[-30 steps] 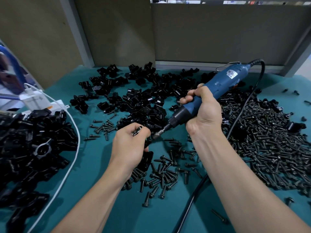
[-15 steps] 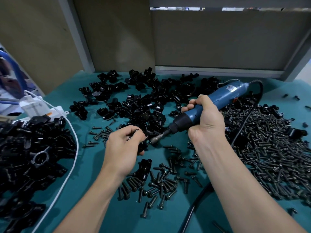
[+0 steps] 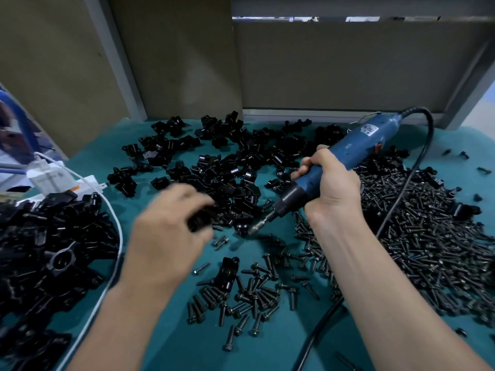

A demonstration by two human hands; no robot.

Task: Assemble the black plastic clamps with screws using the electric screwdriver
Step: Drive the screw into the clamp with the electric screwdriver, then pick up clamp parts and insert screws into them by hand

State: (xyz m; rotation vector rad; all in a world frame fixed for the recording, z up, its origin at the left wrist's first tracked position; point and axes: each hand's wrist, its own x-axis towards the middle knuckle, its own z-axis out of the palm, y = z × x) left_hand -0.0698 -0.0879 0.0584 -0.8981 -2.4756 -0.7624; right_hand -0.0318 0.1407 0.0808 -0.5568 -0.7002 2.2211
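Observation:
My right hand [image 3: 330,184] grips the blue electric screwdriver [image 3: 345,162], its bit [image 3: 258,227] pointing down-left just above the teal table. My left hand [image 3: 168,226] is motion-blurred and holds a black plastic clamp [image 3: 199,219] in curled fingers, a short way left of the bit. A pile of loose black clamps [image 3: 227,162] lies behind both hands. One clamp [image 3: 227,273] lies by itself among several black screws [image 3: 254,293] in front of me.
A large heap of screws [image 3: 428,231] covers the right side. A stack of assembled black clamps [image 3: 48,242] fills the left, with a white cable [image 3: 113,228] across it. The screwdriver's black cord [image 3: 318,333] runs along the table near my right forearm. Grey panels [image 3: 348,65] wall the back.
My left hand has swung left, away from the bit, with the clamp. The screwdriver has tilted a little steeper, its bit staying low over the table.

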